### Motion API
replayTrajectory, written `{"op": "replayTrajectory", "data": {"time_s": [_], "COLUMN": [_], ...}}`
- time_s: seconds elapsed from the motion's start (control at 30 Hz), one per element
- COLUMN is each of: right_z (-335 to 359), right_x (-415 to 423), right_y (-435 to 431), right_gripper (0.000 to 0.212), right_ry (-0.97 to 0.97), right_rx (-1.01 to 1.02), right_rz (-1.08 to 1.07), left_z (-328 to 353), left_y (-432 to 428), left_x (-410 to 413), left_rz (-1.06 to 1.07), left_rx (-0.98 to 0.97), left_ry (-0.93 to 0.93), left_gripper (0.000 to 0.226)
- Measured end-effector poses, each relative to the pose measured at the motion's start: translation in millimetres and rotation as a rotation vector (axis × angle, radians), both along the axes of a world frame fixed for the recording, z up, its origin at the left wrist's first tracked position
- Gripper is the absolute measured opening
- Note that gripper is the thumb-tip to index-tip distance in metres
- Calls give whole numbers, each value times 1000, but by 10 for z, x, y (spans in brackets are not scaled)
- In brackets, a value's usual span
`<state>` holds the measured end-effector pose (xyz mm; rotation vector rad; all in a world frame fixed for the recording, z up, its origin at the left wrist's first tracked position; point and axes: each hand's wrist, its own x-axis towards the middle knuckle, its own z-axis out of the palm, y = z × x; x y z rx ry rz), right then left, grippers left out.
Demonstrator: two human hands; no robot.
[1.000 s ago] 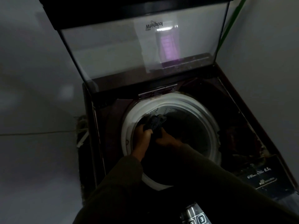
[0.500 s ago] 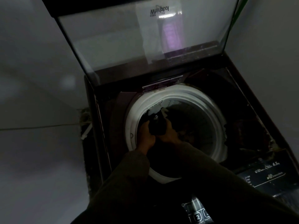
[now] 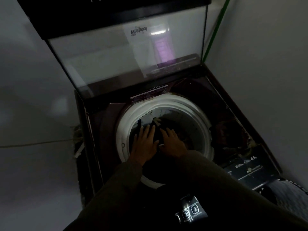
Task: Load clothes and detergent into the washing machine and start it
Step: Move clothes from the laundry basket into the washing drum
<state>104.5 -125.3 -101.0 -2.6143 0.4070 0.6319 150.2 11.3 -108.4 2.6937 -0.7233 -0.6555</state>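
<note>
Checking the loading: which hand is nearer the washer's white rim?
The left hand, spread on dark clothes beside the round white plastic rim; the right hand lies nearer the middle.

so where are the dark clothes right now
In the head view the dark clothes lie inside the white-rimmed drum, toward its left side, under the left hand and right hand, which rest flat on them.

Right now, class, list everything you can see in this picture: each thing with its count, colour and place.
washing machine: one, dark maroon, centre of view
lid: one, clear glass, raised at the back
tub rim: one, white, around the opening
clothes: one pile, dark, down inside the machine
numbered buttons: two, black, near edge
green strip: one, green, far right corner
left hand: one, flat on the clothes
right hand: one, flat on the clothes
</note>
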Motion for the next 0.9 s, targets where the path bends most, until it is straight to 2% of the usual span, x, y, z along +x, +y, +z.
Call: {"op": "replayTrajectory", "data": {"time_s": [0.13, 0.27, 0.53, 0.7, 0.9], "right_z": [199, 541, 1018, 1176, 1249], "right_x": [-147, -328, -984, -1431, -2046], "right_y": [-91, -203, -722, -1187, -1739], "right_gripper": [75, 77, 77, 77, 76], "right_ry": [55, 46, -81, -223, -253], "right_rx": [-139, -226, -346, -361, -388], "right_rz": [71, 113, -38, -166, -269], "left_z": [192, 428, 886, 1069, 1091], "left_y": [-98, -253, -785, -1224, -1878], "left_x": [-88, -220, -492, -805, -1371], "left_rz": [-61, -81, -214, -265, -343], "left_rx": [26, -15, -107, -154, -146], "left_ry": [-129, -230, -352, -387, -373], "left_gripper": [66, 81, 84, 77, 72]}}
